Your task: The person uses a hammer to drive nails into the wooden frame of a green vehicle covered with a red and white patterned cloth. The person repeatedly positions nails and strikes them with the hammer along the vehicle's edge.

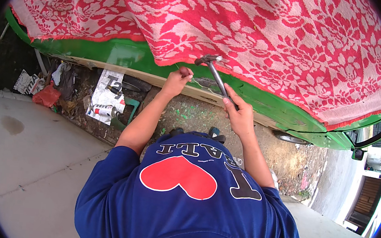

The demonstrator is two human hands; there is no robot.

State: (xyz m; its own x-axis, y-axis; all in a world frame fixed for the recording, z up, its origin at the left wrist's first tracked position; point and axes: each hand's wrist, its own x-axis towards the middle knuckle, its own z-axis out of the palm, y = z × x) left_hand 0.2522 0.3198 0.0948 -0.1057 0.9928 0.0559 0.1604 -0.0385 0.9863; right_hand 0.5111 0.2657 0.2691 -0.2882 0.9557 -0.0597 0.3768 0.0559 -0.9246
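Observation:
My right hand [240,113] is closed around the dark lower handle of a hammer [216,77]. Its metal head points away from me, close to the hem of a red and pale pink floral cloth [262,38]. To the left, my left hand [176,82] is closed at the edge of a green vehicle's body panel [136,58]. A brown rounded end shows at its fingers, but I cannot make out what it grips. A thin, pale, wire-like strand [199,84] runs from beside these fingers toward the hammer handle. Beneath the hammer, the panel has a rough grey patch.
Below the panel's left part lie a printed paper sheet [107,88], a spray can [104,110] and a green frame-like object [129,111]. Farther left are a red plastic bag [47,95] and rubbish. A wheel [289,137] and side mirror [357,154] show at right.

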